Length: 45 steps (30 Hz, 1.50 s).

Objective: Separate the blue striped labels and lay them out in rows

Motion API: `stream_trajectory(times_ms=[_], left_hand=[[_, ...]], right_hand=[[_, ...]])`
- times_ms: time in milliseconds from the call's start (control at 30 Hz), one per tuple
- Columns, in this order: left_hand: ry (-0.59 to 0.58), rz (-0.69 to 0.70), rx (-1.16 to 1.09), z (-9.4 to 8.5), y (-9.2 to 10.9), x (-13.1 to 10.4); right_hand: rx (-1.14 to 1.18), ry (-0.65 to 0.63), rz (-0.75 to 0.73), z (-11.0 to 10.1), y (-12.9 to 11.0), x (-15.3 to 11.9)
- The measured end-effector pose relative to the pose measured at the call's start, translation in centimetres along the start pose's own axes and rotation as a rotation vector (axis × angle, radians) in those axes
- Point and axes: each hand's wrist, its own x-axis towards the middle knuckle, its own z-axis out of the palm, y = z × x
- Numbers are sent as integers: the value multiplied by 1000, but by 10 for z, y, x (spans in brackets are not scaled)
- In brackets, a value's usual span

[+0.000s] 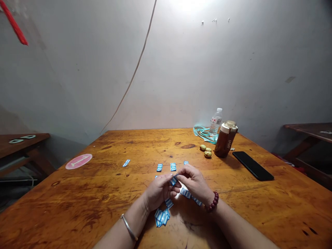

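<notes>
Between my two hands, above the wooden table, are small blue-and-white cards (pixel 173 180). My left hand (pixel 162 188) cradles them with the thumb on top and the fingers curled beneath. The thumb and forefinger of my right hand (pixel 194 180) pinch at their upper edge. A loose pile of similar cards (pixel 162 218) lies near my left wrist. Short rows of cards (pixel 185 193) lie under my right hand, partly hidden by it. Farther off are a card group (pixel 159 167), another card group (pixel 173 167) and a lone card group (pixel 126 163) to the left.
On the wooden table (pixel 103 200), a phone (pixel 252 166), brown sport bottle (pixel 226 140), clear water bottle (pixel 215 122), teal strap (pixel 201 131) and several small yellowish round things (pixel 207 152) stand or lie at the right. A pink numbered disc (pixel 79 161) lies at the left edge.
</notes>
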Motion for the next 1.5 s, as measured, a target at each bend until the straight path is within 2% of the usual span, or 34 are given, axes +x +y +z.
stream_trajectory(times_ms=[167,300,400,567,633,800,967,1167,1233,1300,1333,1433,1500], left_hand=[[123,171,353,7,-4,3],[166,292,543,7,-10,6],[177,300,529,6,-12,7],[137,239,445,6,-10,7],[134,243,476,7,-9,6],[218,344,638,5,-8,5],[158,215,413,1,-11,8],[105,225,471,6,-15,8],[151,256,554,5,-12,7],[265,315,634,-2,-4,6],[358,375,652,-8,2,6],[525,483,660,-26,16,6],[564,480,639,-36,21,7]], right_hand=[[93,77,120,3,10,2],[102,65,106,7,12,1],[113,61,106,9,13,-1],[170,43,147,11,16,-1],[165,38,147,10,16,-2],[188,21,164,8,10,-1],[358,1,261,9,6,2],[362,71,347,14,15,3],[344,73,359,13,19,6],[295,81,381,11,23,10],[239,73,395,10,26,13],[-38,-60,462,12,38,21],[-156,-129,465,16,45,24]])
